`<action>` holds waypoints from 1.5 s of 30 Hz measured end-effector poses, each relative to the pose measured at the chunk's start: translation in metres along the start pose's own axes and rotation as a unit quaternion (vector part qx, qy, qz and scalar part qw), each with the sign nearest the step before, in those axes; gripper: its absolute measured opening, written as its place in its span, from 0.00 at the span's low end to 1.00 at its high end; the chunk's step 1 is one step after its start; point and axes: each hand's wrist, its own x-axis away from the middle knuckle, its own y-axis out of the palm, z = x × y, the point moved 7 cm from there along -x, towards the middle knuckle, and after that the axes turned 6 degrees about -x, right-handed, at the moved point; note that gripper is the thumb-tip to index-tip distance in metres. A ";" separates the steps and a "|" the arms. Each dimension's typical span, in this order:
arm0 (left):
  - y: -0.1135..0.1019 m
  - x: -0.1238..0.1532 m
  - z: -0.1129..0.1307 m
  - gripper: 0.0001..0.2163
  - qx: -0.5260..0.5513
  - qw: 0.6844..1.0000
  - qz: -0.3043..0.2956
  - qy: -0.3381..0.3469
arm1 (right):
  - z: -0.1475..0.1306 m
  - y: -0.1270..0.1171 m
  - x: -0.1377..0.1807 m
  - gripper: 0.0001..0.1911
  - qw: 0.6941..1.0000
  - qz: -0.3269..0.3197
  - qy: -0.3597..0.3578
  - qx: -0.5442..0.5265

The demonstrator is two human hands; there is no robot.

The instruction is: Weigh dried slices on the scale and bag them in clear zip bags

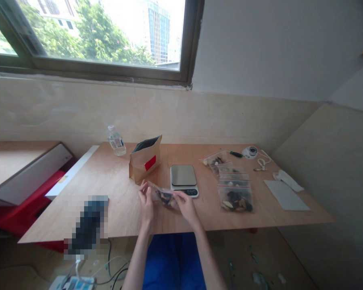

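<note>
Head view: left hand [146, 200] and right hand [185, 203] hold pouch [165, 196] lying left-right.

Pixelated patch [87, 225]: a dark object at the table's [121, 209] near edge was blurred out; its identity could not be told.
Small bag [165, 197]: its ends were covered by the left hand [147, 203] and right hand [186, 205]; the dark contents were too small to identify.
Kraft pouch [145, 163]: its inside was in shadow.
Scale [184, 180]: its display was unreadable.
Forearms: cut off by the bottom edge.
</note>
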 end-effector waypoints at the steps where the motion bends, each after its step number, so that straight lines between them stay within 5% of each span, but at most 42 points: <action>1: 0.001 -0.003 0.001 0.17 -0.006 0.999 -0.037 0.005 | -0.002 -0.005 0.002 0.18 1.000 0.005 -0.010 0.001; 5: 0.013 -0.004 -0.004 0.16 -0.016 0.986 -0.165 0.009 | 0.000 -0.031 0.009 0.17 0.998 0.059 -0.031 0.018; 12: 0.013 0.001 -0.030 0.13 -0.001 0.992 -0.126 -0.025 | 0.017 -0.073 0.015 0.16 0.985 0.170 0.001 0.012; 23: 0.016 0.004 0.001 0.12 -0.075 0.982 -0.166 0.044 | 0.004 -0.102 0.023 0.18 0.973 0.224 -0.010 0.050; 33: 0.016 0.013 0.003 0.11 -0.101 0.984 -0.131 0.059 | 0.002 -0.103 0.031 0.13 0.922 0.323 -0.097 0.190; 40: 0.019 0.018 0.011 0.09 -0.115 0.980 -0.140 0.086 | -0.054 -0.069 0.022 0.18 0.894 0.243 -0.183 0.329; 43: 0.022 0.020 0.017 0.09 -0.111 0.977 -0.154 0.096 | -0.074 -0.031 0.006 0.22 0.902 0.057 -0.197 0.379; 45: 0.024 0.021 0.021 0.09 -0.104 0.977 -0.159 0.096 | -0.076 -0.007 -0.001 0.14 0.897 -0.069 -0.199 0.389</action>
